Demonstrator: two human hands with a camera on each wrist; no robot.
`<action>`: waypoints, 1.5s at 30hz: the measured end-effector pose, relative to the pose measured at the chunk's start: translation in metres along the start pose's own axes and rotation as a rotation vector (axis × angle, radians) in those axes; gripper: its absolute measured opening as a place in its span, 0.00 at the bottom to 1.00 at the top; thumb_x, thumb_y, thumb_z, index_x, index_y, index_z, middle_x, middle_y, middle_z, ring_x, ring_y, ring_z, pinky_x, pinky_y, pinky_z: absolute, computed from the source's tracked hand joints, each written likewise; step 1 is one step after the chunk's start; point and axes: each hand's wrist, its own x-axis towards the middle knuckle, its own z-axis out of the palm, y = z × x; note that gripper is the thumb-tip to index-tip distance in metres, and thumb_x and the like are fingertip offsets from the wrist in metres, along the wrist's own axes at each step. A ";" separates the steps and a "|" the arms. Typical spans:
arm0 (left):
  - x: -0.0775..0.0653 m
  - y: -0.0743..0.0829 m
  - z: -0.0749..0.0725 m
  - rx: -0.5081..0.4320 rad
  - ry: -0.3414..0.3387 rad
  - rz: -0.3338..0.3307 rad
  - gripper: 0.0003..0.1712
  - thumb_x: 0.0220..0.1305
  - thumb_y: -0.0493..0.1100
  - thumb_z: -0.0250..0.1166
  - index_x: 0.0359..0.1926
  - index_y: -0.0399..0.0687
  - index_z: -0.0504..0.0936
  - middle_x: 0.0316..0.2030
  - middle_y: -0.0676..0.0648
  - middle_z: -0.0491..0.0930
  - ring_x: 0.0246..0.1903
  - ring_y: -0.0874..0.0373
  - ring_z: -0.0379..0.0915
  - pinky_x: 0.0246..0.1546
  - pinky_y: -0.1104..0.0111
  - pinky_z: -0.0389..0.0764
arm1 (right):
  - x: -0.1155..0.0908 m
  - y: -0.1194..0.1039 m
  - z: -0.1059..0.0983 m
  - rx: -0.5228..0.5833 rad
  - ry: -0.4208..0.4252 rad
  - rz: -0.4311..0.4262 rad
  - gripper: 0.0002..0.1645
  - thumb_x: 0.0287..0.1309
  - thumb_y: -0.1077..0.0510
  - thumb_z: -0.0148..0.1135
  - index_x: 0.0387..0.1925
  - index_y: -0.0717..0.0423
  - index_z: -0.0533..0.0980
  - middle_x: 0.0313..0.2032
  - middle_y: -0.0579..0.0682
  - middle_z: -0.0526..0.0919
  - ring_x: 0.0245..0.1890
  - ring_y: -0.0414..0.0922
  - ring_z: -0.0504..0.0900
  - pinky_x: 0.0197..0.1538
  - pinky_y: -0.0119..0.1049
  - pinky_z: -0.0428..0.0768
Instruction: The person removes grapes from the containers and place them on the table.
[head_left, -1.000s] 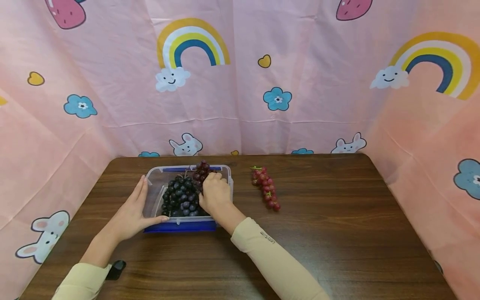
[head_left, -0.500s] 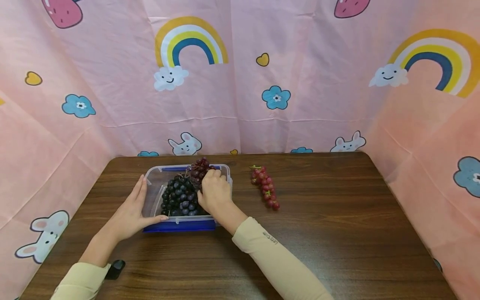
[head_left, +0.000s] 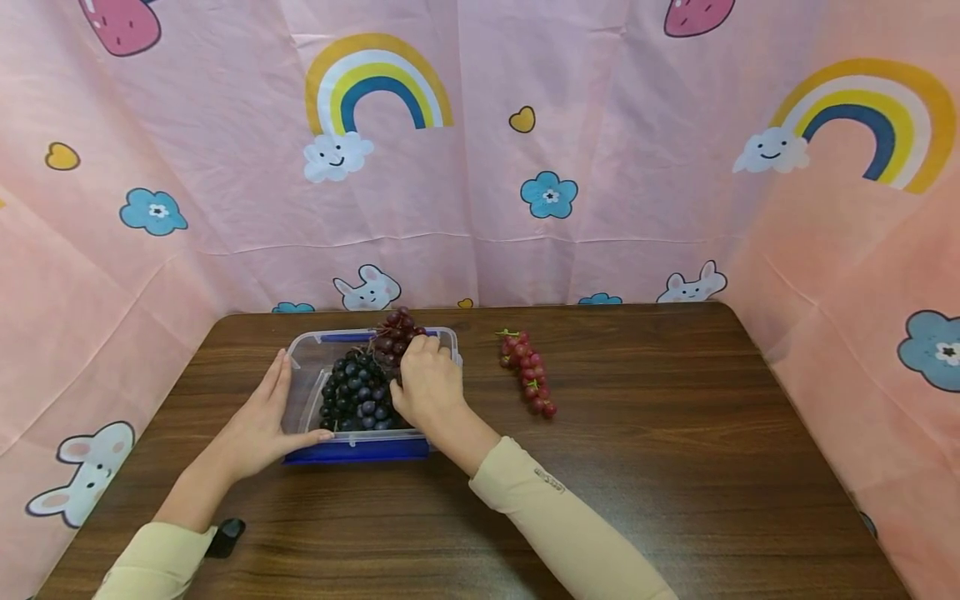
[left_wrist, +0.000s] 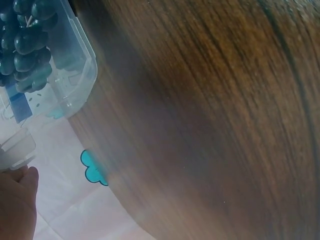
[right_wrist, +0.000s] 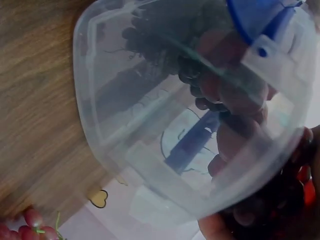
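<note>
A clear plastic container (head_left: 309, 367) with blue clips stands on the table, a bunch of black grapes (head_left: 356, 392) inside it. My left hand (head_left: 251, 429) rests against its left side with straight fingers, the thumb along the front rim. At the right end of the container my right hand (head_left: 429, 382) grips a bunch of dark red grapes (head_left: 393, 333), which rises over the back rim. That bunch (right_wrist: 285, 195) also appears by my fingers in the right wrist view; its lower part is hidden by my hand in the head view. To the right lies a bunch of lighter red grapes (head_left: 528, 372).
The brown wooden table (head_left: 660, 433) extends to the right and in front of the container. A pink patterned cloth (head_left: 487, 192) hangs behind and on both sides. Black gear (head_left: 225, 538) sits at my left wrist.
My right hand has shifted slightly up and left, and the dark red grapes have risen a little over the back rim. My left hand keeps its place on the container.
</note>
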 end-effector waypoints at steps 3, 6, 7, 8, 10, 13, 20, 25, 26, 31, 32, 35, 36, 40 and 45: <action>0.000 -0.001 0.000 0.003 -0.001 0.001 0.80 0.60 0.71 0.73 0.82 0.36 0.25 0.83 0.35 0.20 0.78 0.22 0.39 0.69 0.28 0.58 | -0.002 0.000 -0.004 0.004 -0.010 -0.003 0.38 0.65 0.34 0.69 0.57 0.63 0.76 0.47 0.55 0.83 0.42 0.47 0.85 0.41 0.36 0.87; -0.001 -0.001 0.001 -0.001 -0.002 -0.003 0.80 0.60 0.72 0.73 0.82 0.37 0.24 0.83 0.36 0.20 0.78 0.22 0.40 0.68 0.27 0.58 | -0.004 0.000 -0.009 0.005 -0.016 -0.006 0.37 0.65 0.34 0.68 0.56 0.63 0.76 0.46 0.54 0.82 0.41 0.47 0.85 0.40 0.36 0.87; -0.001 -0.001 0.001 -0.002 -0.002 -0.005 0.80 0.60 0.72 0.73 0.83 0.37 0.24 0.83 0.36 0.20 0.78 0.21 0.40 0.68 0.27 0.58 | -0.005 0.000 -0.011 0.005 -0.011 -0.007 0.37 0.65 0.34 0.68 0.56 0.62 0.76 0.46 0.54 0.82 0.41 0.47 0.85 0.40 0.36 0.87; -0.001 -0.001 0.002 -0.004 -0.001 -0.007 0.80 0.60 0.72 0.73 0.83 0.37 0.24 0.83 0.36 0.20 0.78 0.21 0.40 0.68 0.27 0.58 | -0.007 0.000 -0.013 0.005 -0.004 -0.008 0.37 0.65 0.34 0.69 0.55 0.62 0.76 0.45 0.53 0.83 0.40 0.46 0.85 0.39 0.36 0.87; -0.001 -0.002 0.002 -0.007 0.000 -0.011 0.80 0.60 0.72 0.73 0.83 0.38 0.24 0.83 0.37 0.20 0.78 0.21 0.41 0.68 0.27 0.58 | -0.010 0.001 -0.016 0.012 0.012 -0.009 0.35 0.65 0.35 0.69 0.53 0.62 0.76 0.44 0.53 0.82 0.39 0.46 0.85 0.38 0.36 0.87; -0.001 -0.002 0.003 -0.009 0.002 -0.014 0.80 0.60 0.72 0.73 0.83 0.38 0.24 0.83 0.37 0.20 0.78 0.21 0.41 0.68 0.27 0.58 | -0.014 0.002 -0.021 0.033 0.037 -0.010 0.35 0.63 0.36 0.71 0.52 0.62 0.76 0.43 0.53 0.83 0.39 0.47 0.85 0.36 0.37 0.88; -0.001 -0.001 0.002 -0.013 0.001 -0.009 0.80 0.60 0.71 0.73 0.83 0.38 0.24 0.83 0.37 0.20 0.78 0.22 0.40 0.68 0.27 0.57 | -0.019 0.009 -0.028 0.068 0.062 -0.013 0.34 0.63 0.37 0.72 0.52 0.63 0.76 0.44 0.55 0.83 0.39 0.48 0.86 0.37 0.40 0.89; -0.001 0.001 0.000 -0.015 -0.005 -0.011 0.80 0.61 0.71 0.72 0.83 0.38 0.23 0.83 0.37 0.19 0.78 0.22 0.40 0.69 0.27 0.57 | -0.022 0.014 -0.033 0.096 0.075 -0.013 0.35 0.63 0.39 0.72 0.53 0.64 0.75 0.44 0.56 0.82 0.39 0.49 0.85 0.34 0.40 0.88; -0.001 0.001 0.000 -0.014 -0.006 -0.012 0.80 0.61 0.71 0.72 0.83 0.38 0.23 0.83 0.37 0.19 0.78 0.22 0.40 0.69 0.27 0.57 | -0.022 0.015 -0.033 0.102 0.082 -0.014 0.35 0.63 0.39 0.72 0.54 0.65 0.75 0.45 0.57 0.82 0.39 0.49 0.85 0.34 0.40 0.88; 0.001 0.001 0.000 -0.012 -0.003 -0.006 0.80 0.60 0.72 0.72 0.83 0.37 0.24 0.83 0.37 0.19 0.79 0.23 0.39 0.69 0.28 0.57 | -0.024 0.020 -0.038 0.113 0.122 -0.019 0.35 0.64 0.40 0.72 0.53 0.66 0.75 0.44 0.57 0.82 0.38 0.49 0.85 0.34 0.39 0.88; 0.001 0.001 0.000 -0.013 -0.002 -0.004 0.80 0.61 0.71 0.72 0.83 0.37 0.24 0.83 0.37 0.19 0.79 0.23 0.38 0.69 0.28 0.57 | -0.025 0.021 -0.039 0.117 0.127 -0.020 0.34 0.64 0.40 0.72 0.52 0.66 0.75 0.44 0.57 0.82 0.37 0.49 0.85 0.34 0.39 0.88; 0.001 0.001 0.000 -0.014 0.000 0.002 0.80 0.61 0.71 0.72 0.82 0.36 0.25 0.83 0.37 0.19 0.79 0.23 0.37 0.70 0.28 0.57 | -0.026 0.024 -0.044 0.129 0.129 -0.022 0.31 0.64 0.41 0.72 0.49 0.65 0.76 0.41 0.56 0.82 0.36 0.49 0.85 0.34 0.39 0.88; 0.001 0.000 0.000 -0.014 0.002 0.003 0.80 0.61 0.71 0.72 0.82 0.36 0.25 0.83 0.37 0.19 0.79 0.24 0.37 0.70 0.28 0.57 | -0.027 0.025 -0.045 0.135 0.128 -0.020 0.31 0.64 0.41 0.72 0.49 0.65 0.76 0.40 0.56 0.81 0.36 0.49 0.85 0.34 0.39 0.88; 0.000 0.000 0.000 -0.013 0.004 0.004 0.80 0.61 0.71 0.72 0.82 0.36 0.25 0.83 0.37 0.20 0.79 0.24 0.37 0.70 0.28 0.57 | -0.030 0.029 -0.051 0.141 0.122 -0.014 0.31 0.64 0.42 0.72 0.50 0.66 0.75 0.39 0.56 0.80 0.35 0.49 0.84 0.34 0.39 0.88; -0.001 -0.001 0.000 -0.016 0.003 -0.001 0.80 0.61 0.72 0.72 0.82 0.37 0.24 0.83 0.37 0.19 0.79 0.23 0.38 0.70 0.28 0.57 | -0.035 0.033 -0.058 0.148 0.115 -0.016 0.32 0.63 0.43 0.72 0.50 0.67 0.76 0.38 0.57 0.81 0.36 0.50 0.85 0.34 0.39 0.87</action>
